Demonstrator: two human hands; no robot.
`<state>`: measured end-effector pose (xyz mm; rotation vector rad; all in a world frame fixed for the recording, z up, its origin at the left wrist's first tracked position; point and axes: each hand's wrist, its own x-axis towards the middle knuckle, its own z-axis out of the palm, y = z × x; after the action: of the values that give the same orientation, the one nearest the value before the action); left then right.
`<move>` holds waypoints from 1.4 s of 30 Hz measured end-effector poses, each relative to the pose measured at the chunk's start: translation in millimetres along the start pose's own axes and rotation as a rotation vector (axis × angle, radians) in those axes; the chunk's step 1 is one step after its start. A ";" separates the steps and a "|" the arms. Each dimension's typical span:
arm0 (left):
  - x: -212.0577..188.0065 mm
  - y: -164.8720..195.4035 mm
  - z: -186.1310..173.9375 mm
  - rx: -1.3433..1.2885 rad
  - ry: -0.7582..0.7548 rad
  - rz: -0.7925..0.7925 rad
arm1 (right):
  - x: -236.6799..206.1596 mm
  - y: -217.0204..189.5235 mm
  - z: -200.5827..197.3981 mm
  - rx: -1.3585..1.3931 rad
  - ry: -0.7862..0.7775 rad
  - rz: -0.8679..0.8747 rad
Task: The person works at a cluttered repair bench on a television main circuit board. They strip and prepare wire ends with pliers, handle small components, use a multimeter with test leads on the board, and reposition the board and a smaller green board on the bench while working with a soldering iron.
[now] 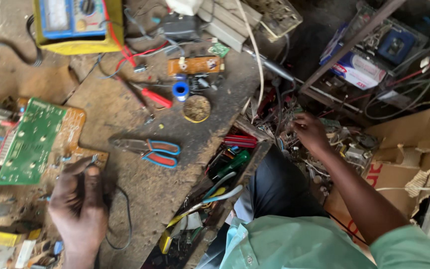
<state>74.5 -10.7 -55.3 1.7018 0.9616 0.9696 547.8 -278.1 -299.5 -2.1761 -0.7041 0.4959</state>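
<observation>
From the head view, your left hand [80, 209] rests on the bench [140, 199] just below the pliers [148, 149], fingers closed around a dark tool with a metal tip [94, 159]; a thin black cord [123, 224] loops away from it, so it looks like a soldering iron, though blur keeps me from being sure. The tip sits at the edge of the brown board [73, 129], left of the pliers, and the green board [28, 142] lies on top of that, further left.

Your right hand [309, 132] is well to the right of the pliers, off the bench, down in a heap of wires and scrap parts [334, 144]. Its fingers are bent into the pile; I cannot tell whether they have closed on anything.

Above the pliers lie a red-handled screwdriver [153, 97], a blue spool [180, 90], a round tin [196, 108] and a small orange board [195, 65]. A yellow meter [78, 25] sits at the far edge, up and left of them. Below and right of the pliers, an open drawer [215, 189] holds loose tools.

My reading: you are between joints, iron parked at the brown board while you hunt for a part or lead. The next move calls for a firm pinch on one piece, untangled from the heap, while the tip stays off the cord and your fingers.
</observation>
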 end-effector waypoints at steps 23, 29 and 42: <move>10.6 -27.2 23.8 -0.105 0.012 0.104 | 91.3 44.8 92.8 -0.440 -0.492 -0.130; 13.5 -3.7 39.3 0.015 0.060 0.112 | 82.8 80.2 62.2 -0.452 -0.210 -0.196; -19.1 69.1 92.5 0.703 0.090 0.634 | 4.1 63.2 -108.4 -0.840 0.196 -0.539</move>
<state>163.3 -77.1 -17.7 2.6782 0.8893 1.1928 631.0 -370.5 -281.9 -2.5585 -1.5162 -0.3657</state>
